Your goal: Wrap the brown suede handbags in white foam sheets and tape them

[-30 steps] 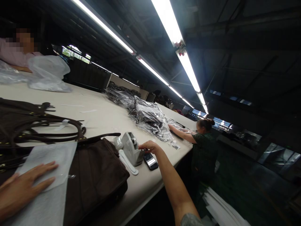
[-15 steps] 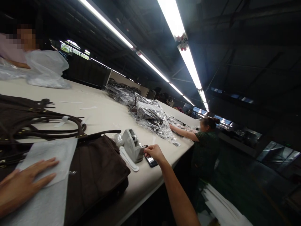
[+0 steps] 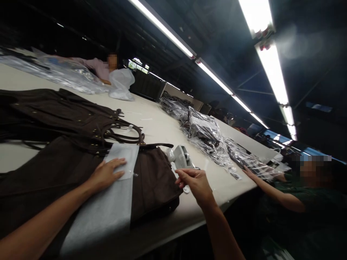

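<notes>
My left hand (image 3: 110,173) lies flat with spread fingers on a sheet of white tissue (image 3: 108,213), which is draped over a dark brown bag (image 3: 155,177). Just right of the bag, my right hand (image 3: 193,182) is raised with thumb and fingertips pinched together; what they hold, if anything, is too small to make out. Behind that hand stands a grey tape dispenser (image 3: 181,156), partly covered by it. Looped brown handles (image 3: 121,134) with a white wrap rest above the tissue.
More brown bags (image 3: 54,112) lie at the left. Plastic-wrapped bags (image 3: 207,133) are piled along the far side of the pale table (image 3: 159,126). A person in pink (image 3: 94,66) is behind clear plastic; another in dark green (image 3: 300,195) reaches onto the table at right.
The view has swung left, showing more bags. My right hand has come away from the tape dispenser toward the bag. My left hand still presses on the tissue.
</notes>
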Tool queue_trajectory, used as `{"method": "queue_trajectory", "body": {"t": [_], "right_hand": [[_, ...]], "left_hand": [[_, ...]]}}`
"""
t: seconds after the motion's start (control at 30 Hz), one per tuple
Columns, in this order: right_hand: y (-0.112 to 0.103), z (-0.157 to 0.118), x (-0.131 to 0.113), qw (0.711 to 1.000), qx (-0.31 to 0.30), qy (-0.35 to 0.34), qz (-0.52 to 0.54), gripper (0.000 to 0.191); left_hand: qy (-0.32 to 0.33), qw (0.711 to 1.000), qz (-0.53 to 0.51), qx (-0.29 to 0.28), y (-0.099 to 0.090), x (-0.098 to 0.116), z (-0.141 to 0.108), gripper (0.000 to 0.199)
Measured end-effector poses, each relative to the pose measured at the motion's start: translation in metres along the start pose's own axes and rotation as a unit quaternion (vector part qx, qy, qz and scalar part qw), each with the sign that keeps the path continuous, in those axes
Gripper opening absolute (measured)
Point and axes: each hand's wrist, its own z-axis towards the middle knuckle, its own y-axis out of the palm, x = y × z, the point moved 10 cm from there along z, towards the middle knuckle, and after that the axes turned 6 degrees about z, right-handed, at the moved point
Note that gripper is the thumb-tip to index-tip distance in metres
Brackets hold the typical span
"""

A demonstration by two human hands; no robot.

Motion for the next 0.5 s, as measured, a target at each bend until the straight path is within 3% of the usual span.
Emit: {"method": "queue_trajectory", "body": {"t": [0.1, 0.17, 0.23, 0.33, 0.5], "right_hand": [[0.098, -0.005, -0.017, 0.986, -0.139, 0.045, 0.082, 0.028], [0.150, 0.000, -0.009, 0.975, -0.179, 0.081, 0.100, 0.015], [0.184, 0.014, 0.006, 0.974, -0.182, 0.102, 0.088, 0.012], [0.206, 0.038, 0.034, 0.977, -0.153, 0.136, 0.054, 0.009], [0.209, 0.056, 0.066, 0.973, -0.116, 0.198, 0.006, 0.009]], "left_hand": [[-0.009, 1.000, -0.005, -0.027, 0.003, -0.001, -0.001, 0.058], [-0.010, 0.999, -0.013, -0.033, 0.002, -0.001, -0.002, 0.059], [-0.008, 0.999, -0.023, -0.033, -0.001, 0.001, -0.002, 0.060], [0.001, 0.999, -0.040, -0.036, -0.005, 0.002, -0.003, 0.062], [0.016, 0.997, -0.068, -0.026, -0.007, -0.002, 0.001, 0.062]]}}
